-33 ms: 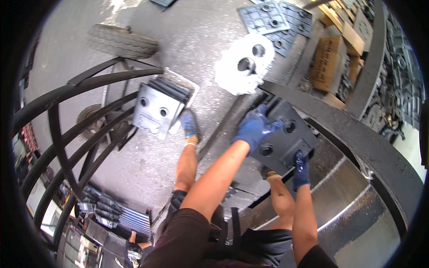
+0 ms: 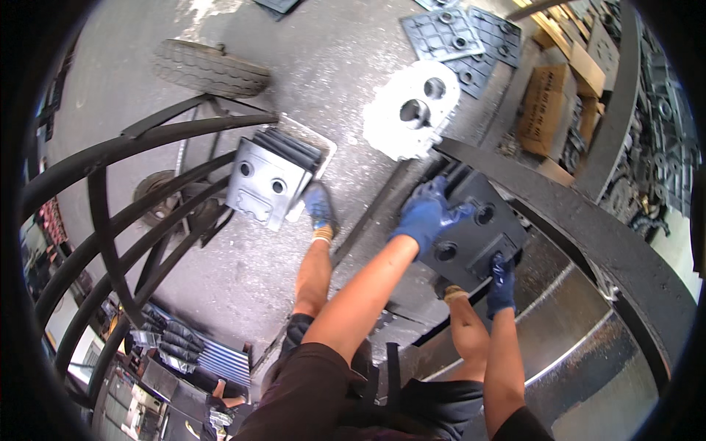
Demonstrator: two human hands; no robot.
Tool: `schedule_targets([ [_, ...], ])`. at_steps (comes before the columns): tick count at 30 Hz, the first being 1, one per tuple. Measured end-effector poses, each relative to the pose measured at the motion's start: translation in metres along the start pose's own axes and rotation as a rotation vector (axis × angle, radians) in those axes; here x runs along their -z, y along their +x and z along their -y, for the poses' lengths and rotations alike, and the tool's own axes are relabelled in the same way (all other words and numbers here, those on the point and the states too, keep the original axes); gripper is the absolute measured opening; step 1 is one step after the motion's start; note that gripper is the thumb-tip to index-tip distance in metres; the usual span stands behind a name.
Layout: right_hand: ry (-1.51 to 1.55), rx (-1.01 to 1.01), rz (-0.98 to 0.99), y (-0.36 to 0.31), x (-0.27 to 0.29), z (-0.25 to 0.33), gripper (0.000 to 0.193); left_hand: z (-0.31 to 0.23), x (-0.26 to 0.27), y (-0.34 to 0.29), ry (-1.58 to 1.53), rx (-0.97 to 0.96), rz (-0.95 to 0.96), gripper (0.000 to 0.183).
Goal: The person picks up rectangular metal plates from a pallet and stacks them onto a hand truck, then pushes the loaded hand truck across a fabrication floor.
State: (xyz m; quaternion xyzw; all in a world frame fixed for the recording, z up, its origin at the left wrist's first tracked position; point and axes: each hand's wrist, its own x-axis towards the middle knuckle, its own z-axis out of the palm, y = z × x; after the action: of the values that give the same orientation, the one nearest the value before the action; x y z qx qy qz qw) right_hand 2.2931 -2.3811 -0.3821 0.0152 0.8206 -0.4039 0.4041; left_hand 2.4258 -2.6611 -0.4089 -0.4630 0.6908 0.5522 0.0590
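A dark rectangular plate (image 2: pixel 474 228) with two round holes leans at a tilt in front of me, right of the middle. More dark plates show behind its upper left edge. My left hand (image 2: pixel 430 213), in a blue glove, grips that edge, its thumb stretched across the face. At the lower right corner my right hand (image 2: pixel 502 283), also gloved in blue, is closed on the same plate. Some of its fingers are hidden. Just beyond the plate lies a bright, pale metal casting (image 2: pixel 412 110) with two large holes.
Left of my foot, a stack of similar plates (image 2: pixel 268 180) stands on a cart with curved black bars (image 2: pixel 147 147). A tyre (image 2: pixel 213 67) lies behind it. Flat ribbed plates (image 2: pixel 441 35) rest on the floor at the back. A black metal beam (image 2: pixel 544 187) runs along the right, near a cardboard box (image 2: pixel 544 110).
The whole view has shifted slightly, so things sit a little farther right and lower. Both hands keep their places on the plate.
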Motion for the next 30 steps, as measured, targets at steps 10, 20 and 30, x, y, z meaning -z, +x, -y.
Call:
schedule_targets([
  [10,-0.413,0.434,-0.299,-0.009,-0.038,0.035,0.063,0.159,0.107,-0.082,-0.806,0.270,-0.499,0.037],
  [20,-1.065,0.362,-0.398,-0.014,-0.089,0.063,0.094,0.336,0.204,-0.180,-0.602,0.607,-0.693,0.039],
  [30,-0.940,0.308,-0.076,0.007,-0.069,0.102,0.055,0.346,0.195,-0.170,-0.873,0.840,-0.554,0.048],
])
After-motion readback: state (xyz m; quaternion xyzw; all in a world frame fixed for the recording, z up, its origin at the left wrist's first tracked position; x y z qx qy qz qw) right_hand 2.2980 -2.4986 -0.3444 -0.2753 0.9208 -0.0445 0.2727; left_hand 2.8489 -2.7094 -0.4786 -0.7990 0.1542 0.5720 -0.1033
